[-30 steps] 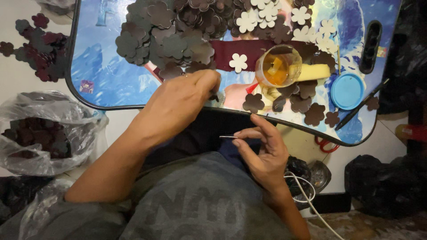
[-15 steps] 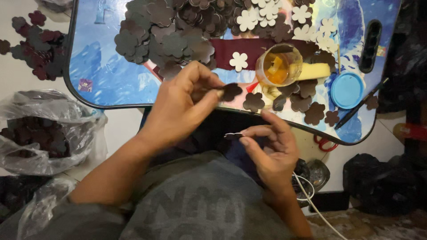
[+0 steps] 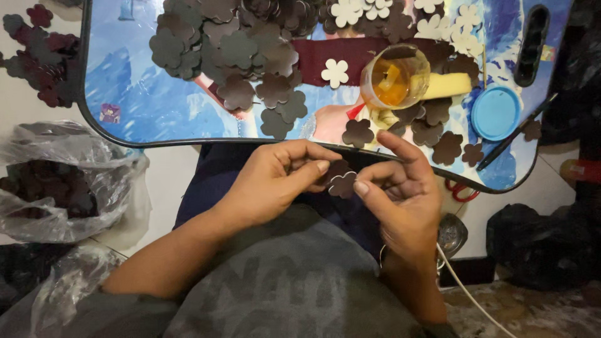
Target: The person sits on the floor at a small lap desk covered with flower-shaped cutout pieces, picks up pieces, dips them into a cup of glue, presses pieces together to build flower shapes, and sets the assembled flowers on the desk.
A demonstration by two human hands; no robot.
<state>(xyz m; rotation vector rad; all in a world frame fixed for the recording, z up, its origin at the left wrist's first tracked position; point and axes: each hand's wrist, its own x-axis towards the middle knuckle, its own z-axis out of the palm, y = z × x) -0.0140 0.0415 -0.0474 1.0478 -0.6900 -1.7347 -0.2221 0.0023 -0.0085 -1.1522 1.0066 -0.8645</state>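
- Head view, hands: the left hand [image 3: 275,181] and the right hand [image 3: 400,191] met over the lap, just below the near edge of the tabletop [image 3: 144,119]. Both were closed in a fingertip pinch on one dark flower-shaped cutout [image 3: 342,183], the left thumb and the right thumb pressing it from either side.
- Head view, step: judging by the grip, the cutout was being worked between the fingers, perhaps threaded, though no needle could be made out. Any next move would call for a steady pinch and fine fingertip control.
- Head view, containers: a clear cup [image 3: 394,78] stood upright on the tabletop holding an amber, glue-like liquid. A round blue lid [image 3: 496,112] lay flat near it, apart from any jar.
- Head view, more containers: a clear plastic bag [image 3: 59,188] on the floor to the left held dark cutouts. A heap of dark cutouts [image 3: 238,50] and several cream flower cutouts [image 3: 357,12] lay loose on the tabletop.
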